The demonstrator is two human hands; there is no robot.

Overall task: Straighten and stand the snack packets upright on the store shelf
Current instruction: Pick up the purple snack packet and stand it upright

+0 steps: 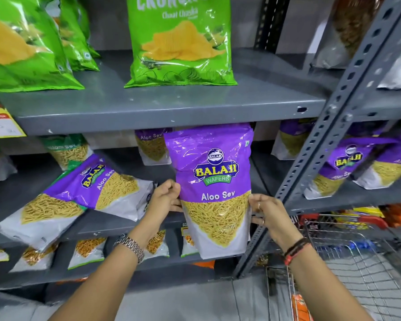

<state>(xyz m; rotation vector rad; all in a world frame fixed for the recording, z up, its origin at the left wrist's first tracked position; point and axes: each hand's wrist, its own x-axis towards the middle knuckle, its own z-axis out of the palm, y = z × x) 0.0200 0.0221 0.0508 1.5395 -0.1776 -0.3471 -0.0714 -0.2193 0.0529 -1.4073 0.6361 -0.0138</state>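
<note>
Packet (212, 188) of Aloo Sev, purple and white, is held upright between both hands in front of the middle shelf (130, 224), its bottom edge hanging below the shelf lip and not yet resting on anything. My left hand (163, 198) is curled closed on the packet's left edge, fingers pinched at the level of the printed name. My right hand (267, 216) grips the right edge slightly lower, thumb on the front face, fingers wrapped behind.

Judgement: the step in hand is placement of one straightened packet. The next move calls for lifting it clear of the shelf lip, pushing it back and seating its base flat so it stands without support.

Just left of the left fingers, two fallen packets (79, 195) of the same kind lie tilted and overlapping on the same shelf; these remain to be stood up. Behind the fingers, I count three packets upright at the back of the shelf. Right of the right fingers, past the grey post (333, 140), roughly three more purple packets lean; blur prevents a firm count. Above, three green chip bags (181, 42) are visible. Below right stands one wire trolley (357, 262).
</note>
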